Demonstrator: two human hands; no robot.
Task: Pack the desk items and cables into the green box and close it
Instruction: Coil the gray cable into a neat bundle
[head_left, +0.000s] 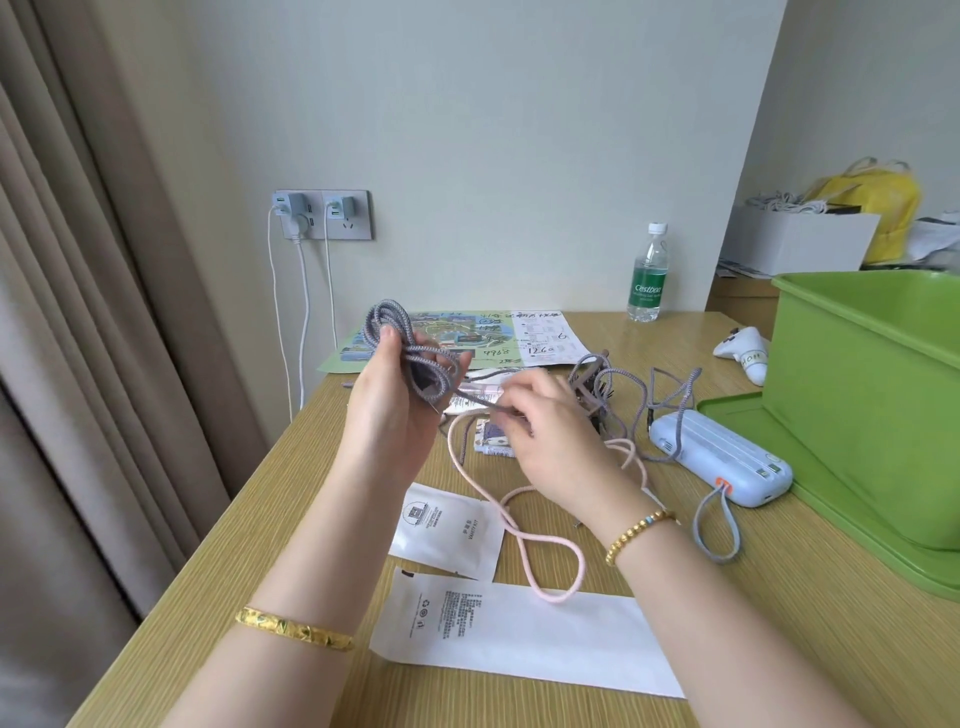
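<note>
Hands meet at the middle of the frame above a wooden desk (249, 545) with a fine, straight grain. The left hand (389, 395) is raised, palm toward the camera, its fingers curled through several loops of a grey braided cable (410, 353) wound into a loose coil. The right hand (545, 426) pinches the free end of that same cable between thumb and fingertips, just beside the coil. A smooth gold bangle circles the left wrist, a string of round gold beads the right.

Below the hands a pink braided cable (545, 540) lies in soft loops across the desk, crossing a flat white sachet (447, 525) and touching a long white paper sleeve (530, 634) printed with small text. Right of centre sits a tangle of more grey cords (670, 395), one running to a pale blue power bank (722, 457), a rounded plastic slab with a grey wrist loop.

At the right edge stands the green box (857, 415), glossy moulded plastic with straight walls, open at the top and resting on its flat green lid (831, 499). Behind it lies a white game controller (743, 348). Toward the back of the desk are a folded colour map (467, 338) and a clear water bottle (647, 275) with a green label. Two chargers sit in the wall socket (322, 215) at upper left.
</note>
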